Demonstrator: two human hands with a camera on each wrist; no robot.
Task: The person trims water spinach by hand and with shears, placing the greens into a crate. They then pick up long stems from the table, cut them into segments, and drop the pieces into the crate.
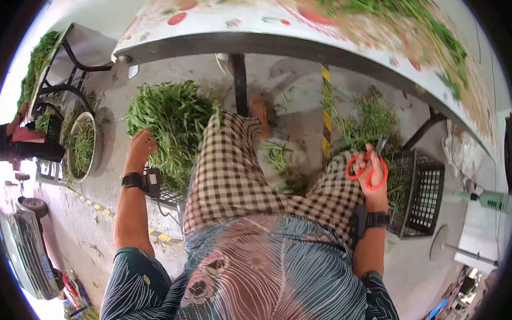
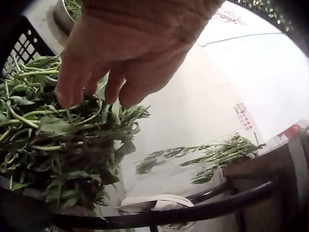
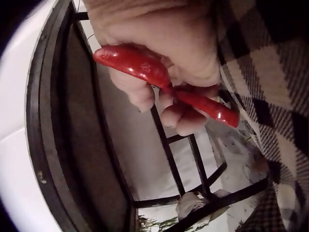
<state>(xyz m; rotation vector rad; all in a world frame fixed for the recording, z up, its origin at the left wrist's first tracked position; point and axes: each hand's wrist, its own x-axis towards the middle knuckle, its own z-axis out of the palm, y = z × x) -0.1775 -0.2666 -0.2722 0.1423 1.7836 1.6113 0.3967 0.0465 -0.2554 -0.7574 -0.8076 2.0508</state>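
Observation:
My left hand (image 1: 141, 150) reaches onto a big heap of leafy green stems (image 1: 172, 115) in a crate at my left. In the left wrist view its fingers (image 2: 70, 92) point down and touch the top leaves (image 2: 53, 125); whether they pinch any stem is hidden. My right hand (image 1: 373, 175) holds red-handled scissors (image 1: 385, 177) beside my right knee, blades pointing away from me. The right wrist view shows the red handles (image 3: 140, 65) across the palm, with fingers of the right hand (image 3: 159, 77) curled through and around them.
A table (image 1: 252, 39) with greens on it spans the front. A black crate (image 1: 426, 193) with stems stands at the right, a round tub (image 1: 97, 146) at the left. Loose greens (image 1: 278, 156) lie on the floor between my feet. Another person (image 1: 27, 140) is at the far left.

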